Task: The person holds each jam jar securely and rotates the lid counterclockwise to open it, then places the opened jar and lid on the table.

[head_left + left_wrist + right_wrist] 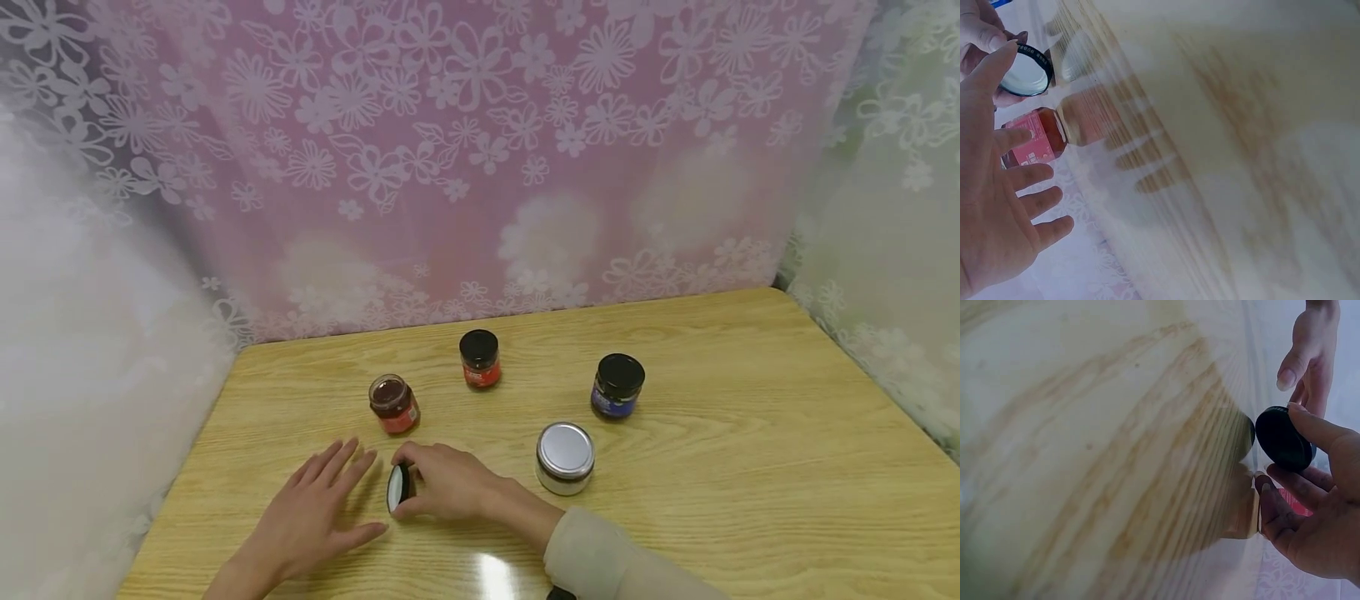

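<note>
My right hand (pixel 448 482) pinches a black jar lid (pixel 1284 439) by its rim, thumb on one side and fingers on the other. The lid (pixel 398 488) stands on edge close over the table, its white inside turned to the left. Beside it my left hand (pixel 315 510) is spread with straight fingers and holds nothing; its thumb tip points at the lid. Just beyond both hands stands an uncovered jar (pixel 394 406) with dark red contents and a red label. In the left wrist view this jar (pixel 1034 139) shows behind the left fingers.
A black-lidded jar with a red label (pixel 481 360) stands further back. To the right are a black-lidded jar with a blue label (pixel 617 387) and a low jar with a silver lid (pixel 566 458). The wooden table (pixel 750 467) meets a pink floral curtain (pixel 480 167) behind.
</note>
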Tool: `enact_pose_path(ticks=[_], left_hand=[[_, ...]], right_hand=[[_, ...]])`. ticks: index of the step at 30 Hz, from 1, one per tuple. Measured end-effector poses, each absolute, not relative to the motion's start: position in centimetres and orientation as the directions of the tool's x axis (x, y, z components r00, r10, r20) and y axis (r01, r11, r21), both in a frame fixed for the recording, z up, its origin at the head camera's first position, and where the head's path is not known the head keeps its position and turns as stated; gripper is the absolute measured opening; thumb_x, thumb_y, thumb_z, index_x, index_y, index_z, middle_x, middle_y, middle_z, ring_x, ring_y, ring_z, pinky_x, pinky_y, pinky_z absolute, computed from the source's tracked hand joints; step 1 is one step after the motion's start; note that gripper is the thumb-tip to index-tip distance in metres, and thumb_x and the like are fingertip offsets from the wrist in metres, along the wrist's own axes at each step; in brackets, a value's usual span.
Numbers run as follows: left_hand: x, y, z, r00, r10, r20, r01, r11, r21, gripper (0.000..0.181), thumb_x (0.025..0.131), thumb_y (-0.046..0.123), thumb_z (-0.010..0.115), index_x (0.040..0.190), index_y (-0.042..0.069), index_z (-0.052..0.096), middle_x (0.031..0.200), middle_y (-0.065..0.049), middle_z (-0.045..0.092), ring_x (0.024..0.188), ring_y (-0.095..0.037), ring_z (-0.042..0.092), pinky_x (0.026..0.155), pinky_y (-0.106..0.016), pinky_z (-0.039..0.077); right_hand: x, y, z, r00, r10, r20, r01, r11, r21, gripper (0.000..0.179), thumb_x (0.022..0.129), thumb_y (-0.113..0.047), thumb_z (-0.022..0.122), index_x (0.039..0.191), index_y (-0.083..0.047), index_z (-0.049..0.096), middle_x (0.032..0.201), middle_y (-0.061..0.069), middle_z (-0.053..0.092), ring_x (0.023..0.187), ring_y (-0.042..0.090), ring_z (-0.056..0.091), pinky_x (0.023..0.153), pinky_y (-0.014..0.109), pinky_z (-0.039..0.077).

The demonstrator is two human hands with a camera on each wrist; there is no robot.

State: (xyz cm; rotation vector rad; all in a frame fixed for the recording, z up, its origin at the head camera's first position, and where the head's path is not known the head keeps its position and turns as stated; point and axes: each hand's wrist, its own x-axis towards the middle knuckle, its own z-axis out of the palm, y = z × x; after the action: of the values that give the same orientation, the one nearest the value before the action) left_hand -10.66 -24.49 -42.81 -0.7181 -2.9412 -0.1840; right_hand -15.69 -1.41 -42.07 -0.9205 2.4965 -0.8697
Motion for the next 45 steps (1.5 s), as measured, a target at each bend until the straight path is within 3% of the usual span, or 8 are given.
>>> enact_pose_path(ticks=[7,16,21,30,45], left_hand=[[-10.4,-24.5,-43.0,-0.891,0.442,0.1,0.452,0.884,0.119,0.085,0.08,0.075,0.052,0.144,0.019,0.045,0.147,-0.012,0.039,0.134,-0.033,0.034,0.099,-0.057,0.036],[-10.3,-24.6,-43.1,-0.888,0.45,0.092,0.459,0.88,0.122,0.085,0.08,0.074,0.052,0.144,0.018,0.046,0.146,-0.013,0.04,0.134,-0.034,0.035,0.099,-0.056,0.037],[-10.4,-24.8,-43.3,-0.881,0.464,0.092,0.472,0.874,0.112,0.085,0.08,0.074,0.052,0.144,0.018,0.046,0.146,-0.012,0.041,0.134,-0.033,0.035,0.1,-0.055,0.036],[-10.3,-24.9,-43.5,-0.878,0.469,0.097,0.477,0.872,0.106,0.084,0.081,0.073,0.053,0.144,0.017,0.046,0.145,-0.013,0.041,0.134,-0.033,0.035,0.102,-0.054,0.034],[-10.2,-25.0,-43.5,-0.883,0.458,0.101,0.466,0.88,0.093,0.083,0.082,0.071,0.054,0.144,0.016,0.046,0.144,-0.013,0.043,0.133,-0.033,0.036,0.102,-0.054,0.034]], right_hand=[[-15.8,-1.4,-42.3,-0.727,-0.68,-0.095,-0.49,0.611,-0.622,0.055,0.077,-0.044,0.079,0.122,-0.02,0.057,0.1,-0.013,0.059,0.09,0.004,0.052,0.072,0.024,0.045],[-15.7,-1.7,-42.5,-0.722,-0.689,-0.06,-0.565,0.638,-0.523,0.051,0.076,-0.035,0.082,0.118,-0.015,0.061,0.103,-0.009,0.059,0.091,0.004,0.053,0.073,0.022,0.046],[-15.4,-1.8,-42.6,-0.728,-0.684,-0.035,-0.607,0.668,-0.431,0.051,0.075,-0.038,0.082,0.116,-0.013,0.063,0.107,-0.006,0.057,0.095,0.005,0.052,0.075,0.021,0.046],[-15.2,-2.0,-43.0,-0.733,-0.68,-0.03,-0.622,0.687,-0.375,0.05,0.073,-0.043,0.082,0.111,-0.018,0.063,0.105,-0.009,0.053,0.091,0.006,0.05,0.066,0.021,0.045],[-14.9,-2.4,-43.1,-0.756,-0.655,-0.007,-0.62,0.718,-0.317,0.053,0.069,-0.047,0.083,0.111,-0.02,0.064,0.104,-0.009,0.053,0.088,0.008,0.051,0.064,0.023,0.045]])
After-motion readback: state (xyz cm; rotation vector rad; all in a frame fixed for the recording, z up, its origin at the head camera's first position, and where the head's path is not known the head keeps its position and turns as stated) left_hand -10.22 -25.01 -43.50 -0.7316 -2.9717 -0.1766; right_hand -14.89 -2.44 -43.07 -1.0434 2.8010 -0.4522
